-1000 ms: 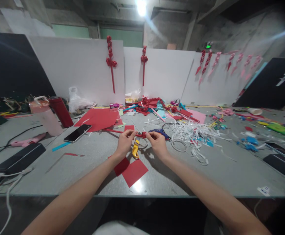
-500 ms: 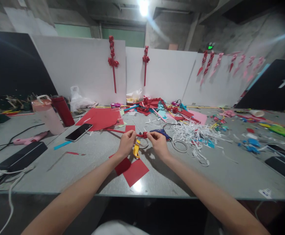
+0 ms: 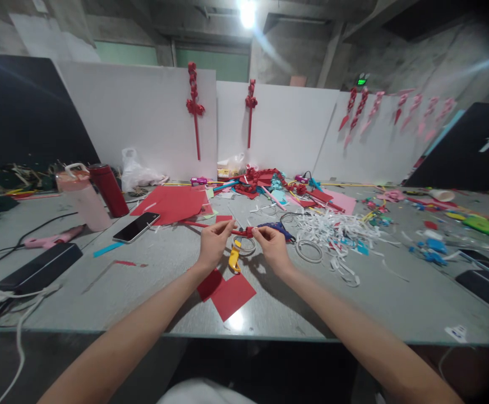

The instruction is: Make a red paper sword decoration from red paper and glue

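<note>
Between my hands lies a thin red paper stick (image 3: pixel 239 232), with a small folded red piece (image 3: pixel 249 231) at its right end. My right hand (image 3: pixel 273 244) pinches that end. My left hand (image 3: pixel 216 242) is at the stick's middle, thumb and forefinger together; the stick shows again to its left, and the contact is partly hidden. Below them lie a yellow-handled cutter (image 3: pixel 234 257) and a grey ring (image 3: pixel 248 247). Red paper squares (image 3: pixel 233 296) rest nearer the table edge. Just behind my right hand is a dark blue tool, perhaps a glue gun (image 3: pixel 281 229).
A phone (image 3: pixel 136 227), a pink glue gun (image 3: pixel 55 237) and two bottles (image 3: pixel 107 191) are at left. White paper shreds (image 3: pixel 337 227) and another grey ring (image 3: pixel 309 251) lie at right. Red paper sheets (image 3: pixel 171 203) spread behind. Red paper decorations (image 3: pixel 194 106) hang on the white panel.
My left hand has shifted slightly left and its fingers have straightened somewhat. My right hand stays nearly in place with the red piece.
</note>
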{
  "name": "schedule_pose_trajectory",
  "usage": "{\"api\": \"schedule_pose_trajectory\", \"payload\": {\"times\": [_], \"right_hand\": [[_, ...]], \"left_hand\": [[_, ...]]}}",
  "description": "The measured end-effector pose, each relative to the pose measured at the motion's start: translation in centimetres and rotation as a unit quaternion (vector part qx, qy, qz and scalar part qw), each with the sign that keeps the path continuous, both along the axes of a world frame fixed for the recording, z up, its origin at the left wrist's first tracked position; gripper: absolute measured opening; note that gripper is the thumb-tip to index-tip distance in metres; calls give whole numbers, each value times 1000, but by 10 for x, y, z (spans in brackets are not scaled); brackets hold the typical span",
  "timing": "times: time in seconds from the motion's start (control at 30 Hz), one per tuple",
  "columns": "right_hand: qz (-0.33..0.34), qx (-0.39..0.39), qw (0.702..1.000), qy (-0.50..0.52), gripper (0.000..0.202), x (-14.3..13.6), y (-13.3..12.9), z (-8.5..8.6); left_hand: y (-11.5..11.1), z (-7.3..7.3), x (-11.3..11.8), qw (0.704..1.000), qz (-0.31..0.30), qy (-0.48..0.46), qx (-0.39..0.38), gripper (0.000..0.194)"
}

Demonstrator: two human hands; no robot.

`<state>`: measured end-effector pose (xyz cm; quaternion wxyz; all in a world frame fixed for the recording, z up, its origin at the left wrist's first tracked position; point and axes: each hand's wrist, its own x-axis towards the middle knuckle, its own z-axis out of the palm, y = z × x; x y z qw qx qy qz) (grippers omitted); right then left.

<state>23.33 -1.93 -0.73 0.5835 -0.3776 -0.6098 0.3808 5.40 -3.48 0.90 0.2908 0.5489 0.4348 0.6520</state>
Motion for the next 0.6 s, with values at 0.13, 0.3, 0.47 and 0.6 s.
{"api": "schedule_pose_trajectory", "payload": {"times": [0.13, 0.3, 0.47, 0.6], "right_hand": [[5, -2, 1000, -1, 39, 0, -2, 3], [34, -13, 999, 11, 40, 0, 0, 1], [98, -59, 989, 91, 40, -2, 3, -5], [133, -77, 977, 146, 38, -5, -1, 0]], "left_hand": [[5, -4, -4, 1000, 8, 13, 17, 27], [4, -3, -7, 989, 35, 130, 58, 21], [2, -3, -7, 956, 56, 268, 101, 42], [0, -1, -6, 926, 81, 330, 167, 30]]}}
